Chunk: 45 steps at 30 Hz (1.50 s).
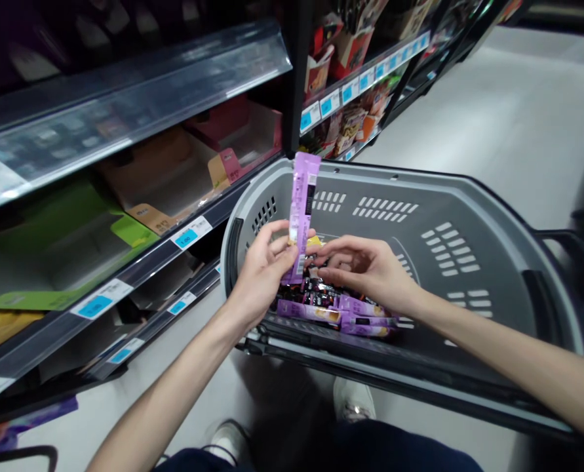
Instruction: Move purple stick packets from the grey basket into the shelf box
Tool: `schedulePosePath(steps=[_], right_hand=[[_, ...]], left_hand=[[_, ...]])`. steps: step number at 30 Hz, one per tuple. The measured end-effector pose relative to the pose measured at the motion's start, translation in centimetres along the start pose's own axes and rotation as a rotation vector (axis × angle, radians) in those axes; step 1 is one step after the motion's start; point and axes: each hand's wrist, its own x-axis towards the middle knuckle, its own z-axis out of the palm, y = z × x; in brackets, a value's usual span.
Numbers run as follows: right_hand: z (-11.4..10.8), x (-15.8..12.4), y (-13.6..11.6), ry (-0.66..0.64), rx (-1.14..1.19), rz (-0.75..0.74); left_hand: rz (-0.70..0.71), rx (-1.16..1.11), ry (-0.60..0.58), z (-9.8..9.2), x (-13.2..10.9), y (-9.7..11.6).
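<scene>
My left hand (pixel 267 265) pinches a long purple snack packet (pixel 302 196) near its lower half, holding it upright over the near left part of a grey shopping basket (pixel 512 236). Close by on the right, my right hand (pixel 370 265) hovers over the basket with its fingers bent and a gap between thumb and fingers; I see nothing held in it. Under both hands several more purple packets (pixel 365 324) lie along the basket's near side. Dark shiny wrappers (pixel 316 292) sit among them, partly hidden by my hands.
Store shelves (pixel 139 124) run along the left, with open display boxes, one green (pixel 65 249), and blue-and-white price tags (pixel 192 233). Further off, packaged goods (pixel 355 124) fill another shelf. Pale floor (pixel 508 98) stretches to the right. My shoes (pixel 353 398) are below the basket.
</scene>
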Motion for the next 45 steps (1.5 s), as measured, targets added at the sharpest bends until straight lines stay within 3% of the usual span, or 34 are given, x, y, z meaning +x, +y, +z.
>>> schedulePosePath(steps=[3, 7, 13, 17, 26, 32, 38, 45], right_hand=[[0.0, 0.2, 0.6, -0.038, 0.002, 0.064], [0.2, 0.1, 1.1, -0.169, 0.064, 0.138], [0.7, -0.2, 0.7, -0.273, 0.041, 0.141], [0.5, -0.3, 0.5, -0.282, -0.032, 0.116], [0.3, -0.5, 0.9, -0.159, -0.006, 0.215], [0.7, -0.4, 1.2, -0.023, 0.285, 0.283], [0.8, -0.3, 1.1, 0.027, 0.362, 0.298], [0.7, -0.3, 1.1, 0.015, 0.373, 0.283]], left_hand=[[-0.066, -0.174, 0.024, 0.1, 0.0, 0.4], [-0.118, -0.237, -0.012, 0.1, -0.2, 0.6], [-0.141, -0.224, -0.029, 0.2, -0.2, 0.4], [-0.167, -0.086, 0.012, 0.0, -0.2, 0.5], [0.134, 0.434, 0.094, -0.2, -0.2, 0.1], [0.201, 0.669, 0.075, -0.1, -0.5, -0.1], [0.219, 0.674, 0.074, 0.0, -0.6, -0.1], [0.147, 0.420, 0.095, 0.3, -0.4, -0.1]])
